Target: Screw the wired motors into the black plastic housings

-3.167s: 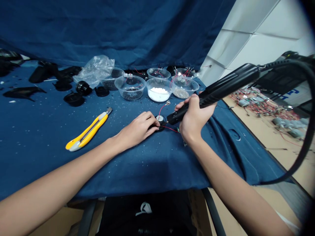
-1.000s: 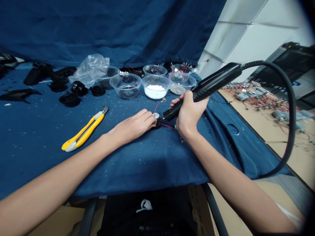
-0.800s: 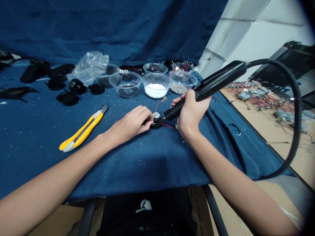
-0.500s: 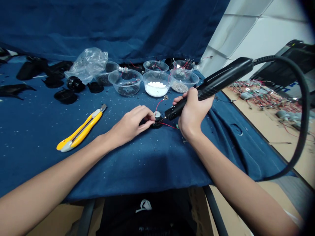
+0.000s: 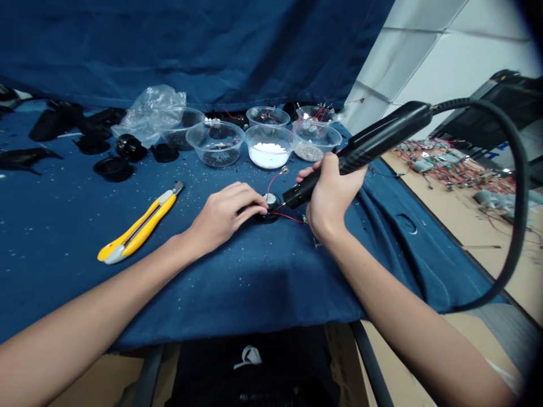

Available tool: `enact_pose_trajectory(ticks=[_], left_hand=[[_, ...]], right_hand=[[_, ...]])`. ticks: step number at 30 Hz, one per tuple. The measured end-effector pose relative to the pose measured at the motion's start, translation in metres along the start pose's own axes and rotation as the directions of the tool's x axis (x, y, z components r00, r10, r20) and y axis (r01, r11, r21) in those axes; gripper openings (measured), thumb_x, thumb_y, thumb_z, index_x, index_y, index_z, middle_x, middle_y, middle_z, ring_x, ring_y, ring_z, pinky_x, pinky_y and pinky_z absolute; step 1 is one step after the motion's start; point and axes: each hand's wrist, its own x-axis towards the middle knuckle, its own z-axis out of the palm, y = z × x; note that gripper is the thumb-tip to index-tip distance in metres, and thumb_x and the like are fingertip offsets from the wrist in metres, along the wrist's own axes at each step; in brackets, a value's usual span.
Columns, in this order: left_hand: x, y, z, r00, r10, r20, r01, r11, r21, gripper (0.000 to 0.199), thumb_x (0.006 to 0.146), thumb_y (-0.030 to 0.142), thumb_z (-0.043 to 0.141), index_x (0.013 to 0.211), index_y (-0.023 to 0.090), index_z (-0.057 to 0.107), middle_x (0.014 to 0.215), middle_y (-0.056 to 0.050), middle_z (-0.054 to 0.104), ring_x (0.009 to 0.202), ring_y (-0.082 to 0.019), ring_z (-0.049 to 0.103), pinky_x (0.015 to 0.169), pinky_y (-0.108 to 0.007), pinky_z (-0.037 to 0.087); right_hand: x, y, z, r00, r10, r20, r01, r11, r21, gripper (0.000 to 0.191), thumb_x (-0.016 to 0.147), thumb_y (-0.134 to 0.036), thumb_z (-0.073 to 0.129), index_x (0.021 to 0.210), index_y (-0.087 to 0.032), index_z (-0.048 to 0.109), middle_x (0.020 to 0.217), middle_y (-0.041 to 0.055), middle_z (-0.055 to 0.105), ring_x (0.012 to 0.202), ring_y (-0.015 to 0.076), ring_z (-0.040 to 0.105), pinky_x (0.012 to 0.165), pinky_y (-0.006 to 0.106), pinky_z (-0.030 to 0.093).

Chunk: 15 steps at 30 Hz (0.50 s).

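Observation:
My right hand [image 5: 333, 198] is wrapped round a black electric screwdriver [image 5: 377, 138], held slantwise with its bit pointing down to the left. The bit's tip meets a small black round part [image 5: 270, 218] lying on the blue cloth. A white disc [image 5: 270, 198] shows inside that part, and red wires run out of it, one up to a small metal piece [image 5: 284, 169], the other rightward to a tiny green piece. At the part's left edge, my left hand [image 5: 229, 217] pinches with thumb and forefinger; anything small between the fingertips is hidden.
A yellow utility knife [image 5: 142, 223] lies left of my left hand. Behind stand several clear tubs, one with white pieces [image 5: 269, 154], one with small screws [image 5: 309, 151]. Black plastic parts [image 5: 113, 167] and a clear bag [image 5: 155, 113] sit back left. The screwdriver's cable [image 5: 524, 186] loops at right.
The screwdriver and my right hand have shifted very slightly left and down. My left fingers have closed in a little flatter over the round part's edge.

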Motion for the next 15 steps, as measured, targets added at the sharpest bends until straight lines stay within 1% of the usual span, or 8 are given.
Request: enact_pose_trajectory(ticks=[5,12,15], left_hand=[[-0.0017,0.0002,0.0022,0.999,-0.012,-0.044,0.011,1.0,-0.007,0.014,0.093,0.018,0.055,0.098,0.016,0.068,0.093,-0.006,0.064,0.086,-0.013,0.061,0.078,-0.026,0.049],[-0.0021,0.0012,0.006,0.998,-0.062,0.004,0.062,0.997,-0.044,0.012,0.092,0.016,0.055,0.098,0.015,0.066,0.095,-0.005,0.063,0.089,-0.013,0.06,0.08,-0.026,0.048],[-0.0023,0.0018,0.0077,0.994,-0.109,-0.017,0.108,0.994,-0.033,0.014,0.09,0.015,0.057,0.103,0.015,0.063,0.092,-0.004,0.064,0.085,-0.012,0.06,0.078,-0.024,0.048]], right_hand=[[0.0002,-0.0002,0.0006,1.0,0.012,-0.015,-0.012,1.0,0.0,0.025,0.081,-0.027,0.054,0.092,-0.026,0.032,0.062,-0.012,0.048,0.046,0.009,0.06,0.043,0.021,0.052],[-0.0001,0.0002,0.0005,1.0,-0.002,-0.011,0.002,1.0,-0.006,0.024,0.081,-0.027,0.054,0.092,-0.025,0.032,0.062,-0.012,0.048,0.046,0.0091,0.06,0.043,0.021,0.052],[-0.0002,0.0004,0.0005,1.0,-0.004,-0.009,0.004,1.0,-0.006,0.023,0.081,-0.027,0.053,0.091,-0.025,0.032,0.062,-0.0119,0.049,0.046,0.0093,0.06,0.043,0.021,0.052]])
